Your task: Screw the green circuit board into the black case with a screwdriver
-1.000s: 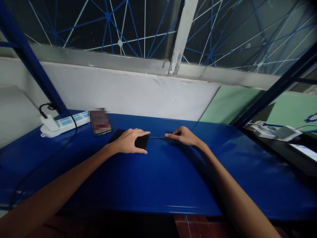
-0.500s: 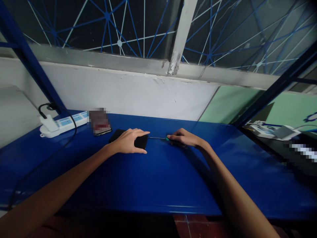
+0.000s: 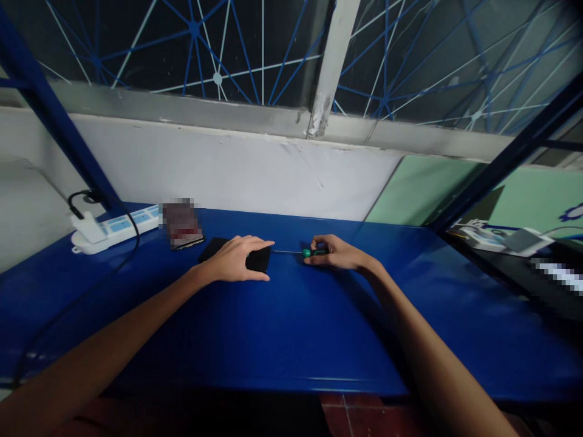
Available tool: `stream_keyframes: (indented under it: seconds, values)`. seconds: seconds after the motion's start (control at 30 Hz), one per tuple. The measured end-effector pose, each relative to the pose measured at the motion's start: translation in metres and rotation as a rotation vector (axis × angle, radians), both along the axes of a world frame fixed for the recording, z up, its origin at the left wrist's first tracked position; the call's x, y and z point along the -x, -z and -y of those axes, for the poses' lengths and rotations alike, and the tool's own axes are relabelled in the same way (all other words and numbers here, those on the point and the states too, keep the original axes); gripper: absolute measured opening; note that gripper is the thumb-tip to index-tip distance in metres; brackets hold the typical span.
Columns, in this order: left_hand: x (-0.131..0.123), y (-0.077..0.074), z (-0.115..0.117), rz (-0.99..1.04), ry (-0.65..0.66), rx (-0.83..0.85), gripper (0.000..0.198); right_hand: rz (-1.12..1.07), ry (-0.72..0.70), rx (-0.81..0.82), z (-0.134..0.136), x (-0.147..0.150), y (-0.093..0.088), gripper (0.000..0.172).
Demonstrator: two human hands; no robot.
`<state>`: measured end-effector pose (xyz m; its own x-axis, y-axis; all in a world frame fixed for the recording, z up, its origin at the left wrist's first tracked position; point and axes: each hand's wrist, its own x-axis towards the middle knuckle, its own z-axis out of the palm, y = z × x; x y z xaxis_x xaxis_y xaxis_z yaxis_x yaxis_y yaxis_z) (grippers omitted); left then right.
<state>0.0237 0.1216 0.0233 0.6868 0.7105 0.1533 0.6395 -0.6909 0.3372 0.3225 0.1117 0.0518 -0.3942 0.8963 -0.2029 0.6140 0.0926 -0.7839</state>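
A flat black rectangular box [image 3: 259, 260] lies on the blue table [image 3: 282, 328]. My left hand [image 3: 234, 258] grips it from above, thumb along the near side and fingers along the far side. In my right hand [image 3: 334, 252] is a screwdriver [image 3: 306, 253] with a green and dark handle, held between thumb and fingers. Its thin metal shaft points left, and the tip meets the right end of the black box. What the tip touches there is too small to make out.
A white power strip [image 3: 118, 228] with a plugged-in adapter and black cable [image 3: 137, 233] lies at the back left. Next to it is a blurred dark object [image 3: 182, 223]. Papers and a pale device [image 3: 528, 241] sit on a dark surface at the right. Blue posts [image 3: 487, 167] flank the table.
My right hand has turned around the screwdriver handle: its fingers are now more open around it, and more of the green shows. My left hand and the black box stay in place.
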Motion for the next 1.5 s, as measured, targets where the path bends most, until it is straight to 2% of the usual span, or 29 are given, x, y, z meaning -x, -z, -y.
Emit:
stream_keyframes:
  seconds: [0.1,0.27,0.6,0.8,1.0,1.1,1.2,1.3,1.4,1.5]
  values:
    - [0.000,0.001,-0.001,0.005,0.005,-0.011,0.085,0.022,-0.014,-0.061,-0.001,0.002,-0.001,0.037]
    - [0.000,0.003,-0.002,0.009,0.007,-0.020,0.085,0.082,0.002,0.050,0.001,0.004,-0.006,0.052]
    - [0.001,0.005,-0.004,0.031,0.010,-0.024,0.083,-0.040,-0.079,0.196,0.005,0.008,-0.002,0.047]
    - [0.002,0.003,-0.003,0.028,0.002,-0.009,0.084,-0.007,-0.042,-0.120,-0.003,0.007,0.005,0.043]
    - [0.001,0.003,-0.003,0.016,-0.009,-0.019,0.083,0.126,0.024,-0.226,-0.007,0.007,0.015,0.041]
    - [0.001,0.002,-0.003,0.016,-0.003,-0.019,0.083,0.096,0.011,-0.191,-0.006,0.009,0.015,0.041]
    - [0.002,0.002,-0.004,0.028,-0.009,-0.010,0.083,0.073,-0.022,-0.138,0.000,0.013,0.008,0.042]
    - [0.002,0.002,-0.004,0.063,-0.003,0.004,0.083,0.059,-0.046,0.001,0.006,0.017,-0.001,0.055]
    - [0.003,0.002,-0.005,0.088,0.016,0.019,0.082,0.048,-0.036,0.135,0.009,0.020,-0.004,0.058]
    - [0.003,0.003,-0.006,0.105,0.031,-0.004,0.079,0.054,-0.041,0.116,0.008,0.021,-0.002,0.057]
